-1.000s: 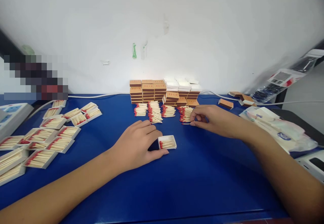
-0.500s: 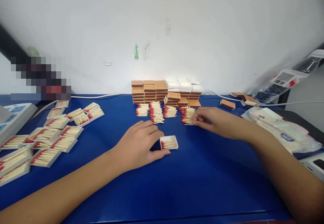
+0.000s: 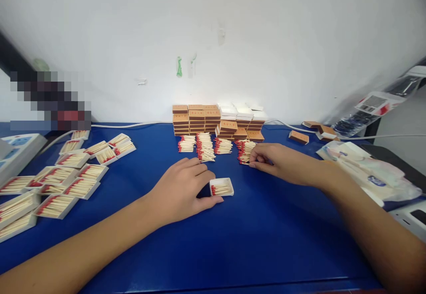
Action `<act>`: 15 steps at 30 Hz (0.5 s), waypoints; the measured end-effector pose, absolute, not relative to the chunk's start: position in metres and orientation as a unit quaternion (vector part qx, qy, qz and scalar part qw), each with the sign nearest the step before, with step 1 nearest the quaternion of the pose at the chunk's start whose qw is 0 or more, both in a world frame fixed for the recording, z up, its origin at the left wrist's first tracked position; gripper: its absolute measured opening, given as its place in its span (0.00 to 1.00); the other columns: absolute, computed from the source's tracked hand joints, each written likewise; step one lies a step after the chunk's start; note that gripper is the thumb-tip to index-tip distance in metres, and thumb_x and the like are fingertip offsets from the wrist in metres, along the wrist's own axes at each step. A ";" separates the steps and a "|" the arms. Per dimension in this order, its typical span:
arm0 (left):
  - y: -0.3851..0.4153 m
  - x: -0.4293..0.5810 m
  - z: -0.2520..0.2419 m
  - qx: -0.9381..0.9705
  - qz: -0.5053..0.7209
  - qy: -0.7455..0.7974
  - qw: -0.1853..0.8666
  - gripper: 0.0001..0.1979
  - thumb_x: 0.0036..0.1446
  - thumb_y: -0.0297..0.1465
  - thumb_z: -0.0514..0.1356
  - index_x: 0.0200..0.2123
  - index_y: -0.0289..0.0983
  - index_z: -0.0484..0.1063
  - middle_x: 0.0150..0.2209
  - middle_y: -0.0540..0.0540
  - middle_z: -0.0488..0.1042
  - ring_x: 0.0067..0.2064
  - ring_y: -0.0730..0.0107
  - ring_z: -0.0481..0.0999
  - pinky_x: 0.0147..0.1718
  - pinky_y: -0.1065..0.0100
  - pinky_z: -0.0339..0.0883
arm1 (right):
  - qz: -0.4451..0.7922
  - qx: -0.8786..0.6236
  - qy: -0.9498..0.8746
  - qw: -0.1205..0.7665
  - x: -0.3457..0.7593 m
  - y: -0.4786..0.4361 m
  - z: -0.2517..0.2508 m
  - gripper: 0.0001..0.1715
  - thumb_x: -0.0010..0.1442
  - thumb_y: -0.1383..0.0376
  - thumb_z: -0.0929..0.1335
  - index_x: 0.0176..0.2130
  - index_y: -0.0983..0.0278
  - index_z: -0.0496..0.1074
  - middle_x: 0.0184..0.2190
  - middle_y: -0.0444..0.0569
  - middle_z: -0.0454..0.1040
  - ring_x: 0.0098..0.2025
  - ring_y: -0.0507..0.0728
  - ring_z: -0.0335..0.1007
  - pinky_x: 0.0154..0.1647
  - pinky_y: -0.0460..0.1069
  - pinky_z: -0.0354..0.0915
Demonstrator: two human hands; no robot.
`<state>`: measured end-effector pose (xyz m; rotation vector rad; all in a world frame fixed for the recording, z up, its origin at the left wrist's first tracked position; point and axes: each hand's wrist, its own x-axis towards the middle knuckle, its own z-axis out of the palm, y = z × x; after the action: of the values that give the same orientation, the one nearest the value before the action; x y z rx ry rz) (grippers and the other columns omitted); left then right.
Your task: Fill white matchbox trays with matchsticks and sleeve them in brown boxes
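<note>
A small white matchbox tray (image 3: pixel 222 187) with some red-tipped matches lies on the blue table (image 3: pixel 233 249). My left hand (image 3: pixel 188 187) rests around its left end, thumb and fingers apart, the thumb near its lower edge. My right hand (image 3: pixel 271 161) is at the rightmost match pile (image 3: pixel 245 150), thumb and forefinger closed on matches at its lower right edge. Further left lie three more match piles: one on the left (image 3: pixel 187 143), a taller one (image 3: pixel 205 147) and a small one (image 3: pixel 223 146).
Stacked brown matchboxes (image 3: pixel 196 119) and white trays (image 3: pixel 234 111) stand against the wall. Several filled trays (image 3: pixel 56 206) spread at the left beside a power strip (image 3: pixel 21 152). At the right are loose boxes (image 3: pixel 298 137), a tissue packet (image 3: pixel 369 174) and a bottle (image 3: pixel 376 103).
My right hand has shifted slightly left and down along the lower edge of the right pile. My left hand and the white tray stay almost where they were.
</note>
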<state>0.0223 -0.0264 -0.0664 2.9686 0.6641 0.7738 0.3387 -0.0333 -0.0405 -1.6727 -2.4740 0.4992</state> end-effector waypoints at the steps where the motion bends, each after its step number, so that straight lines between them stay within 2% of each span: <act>1: -0.027 0.022 -0.066 0.946 0.246 0.212 0.002 0.18 0.65 0.45 0.67 0.43 0.34 0.79 0.35 0.47 0.80 0.38 0.62 0.77 0.40 0.59 0.69 | 0.168 -0.551 -0.815 0.054 0.337 -0.035 -0.039 0.20 0.73 0.51 0.61 0.36 0.60 0.70 0.34 0.50 0.75 0.33 0.58 0.68 0.35 0.53 0.61; 8: -0.027 0.024 -0.067 0.945 0.244 0.220 0.005 0.19 0.65 0.46 0.67 0.43 0.35 0.79 0.35 0.47 0.79 0.38 0.62 0.77 0.40 0.59 0.68 | 0.195 -0.525 -0.821 0.113 0.307 -0.056 -0.029 0.18 0.75 0.51 0.63 0.39 0.59 0.71 0.34 0.47 0.75 0.34 0.57 0.68 0.35 0.51 0.61; 15: -0.028 0.024 -0.065 0.944 0.247 0.219 0.012 0.17 0.65 0.44 0.68 0.41 0.35 0.79 0.34 0.48 0.79 0.37 0.63 0.76 0.38 0.60 0.68 | 0.186 -0.478 -0.851 0.115 0.267 -0.073 -0.037 0.09 0.74 0.62 0.65 0.39 0.60 0.70 0.42 0.48 0.77 0.37 0.56 0.72 0.37 0.51 0.62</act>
<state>0.0244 -0.0277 -0.0655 2.9426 0.6822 0.7698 0.2669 -0.0731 -0.0374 -1.3999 -2.4941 0.5451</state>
